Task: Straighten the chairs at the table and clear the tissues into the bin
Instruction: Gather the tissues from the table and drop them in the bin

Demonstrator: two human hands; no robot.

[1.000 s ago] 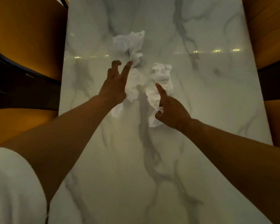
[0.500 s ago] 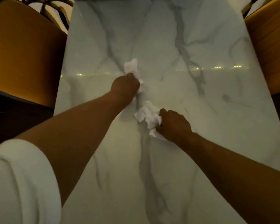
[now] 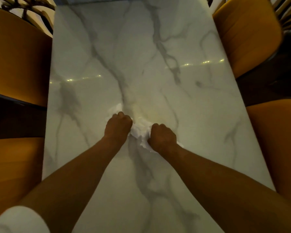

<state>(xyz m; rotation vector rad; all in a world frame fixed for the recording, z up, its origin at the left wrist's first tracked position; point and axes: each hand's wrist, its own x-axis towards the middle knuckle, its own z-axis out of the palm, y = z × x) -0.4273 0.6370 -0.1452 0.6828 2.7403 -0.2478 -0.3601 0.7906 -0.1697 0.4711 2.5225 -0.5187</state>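
White tissues (image 3: 140,130) bunched mid-frame, left hand (image 3: 118,127) and right hand (image 3: 162,137) both fisted round them (knuckles up) on marble table (image 3: 141,56); 2 orange chairs (image 3: 18,54) each side.

The table (image 3: 141,47) runs from six o'clock up to twelve through the middle of the view. On it, just below centre, the left hand (image 3: 118,127) and right hand (image 3: 162,137) lie side by side, the left at nine o'clock of the right, with the tissues (image 3: 139,130) bunched between and under them. Chairs flank the table: chair backs (image 3: 18,52) at nine and ten o'clock, another chair (image 3: 247,36) at two o'clock, one more (image 3: 279,140) at four.
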